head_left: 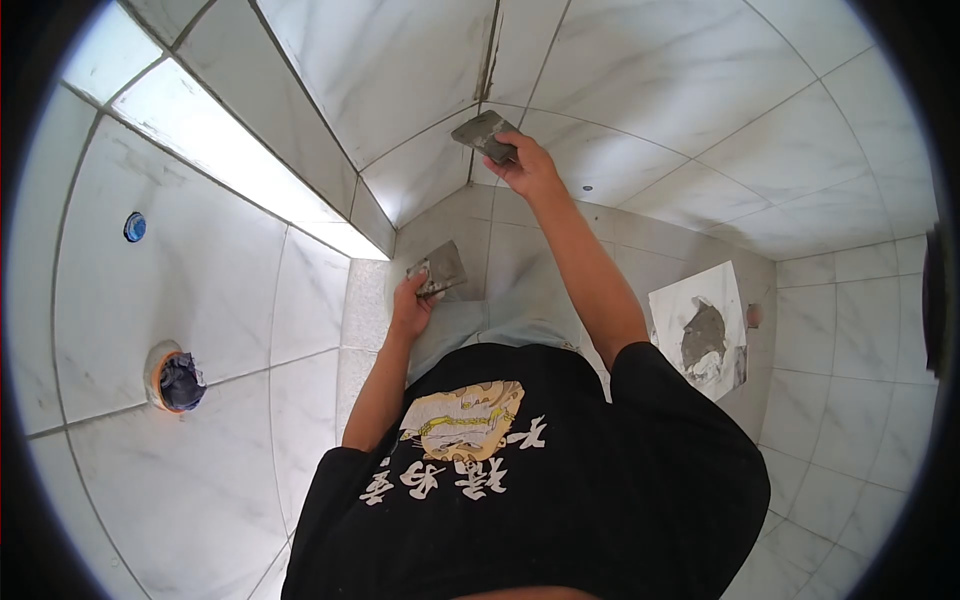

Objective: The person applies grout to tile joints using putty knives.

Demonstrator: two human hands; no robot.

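My right hand [526,165] is raised and closed on a flat grey scraper [484,133] smeared with grout, its far edge at the vertical corner joint [490,60] of the marbled wall tiles. Lower and to the left, my left hand [411,305] grips a second grey plate [440,268] with wet grey and whitish paste on it. That plate is held in front of my legs, apart from the walls. Dark grout lines run between the wall tiles.
At the right, a white board [665,305] carries a pile of grey mortar [704,335]. The left wall has a blue plug [134,227] and an orange-rimmed pipe opening [181,383] stuffed with dark material. A lit ledge [230,145] juts out at upper left.
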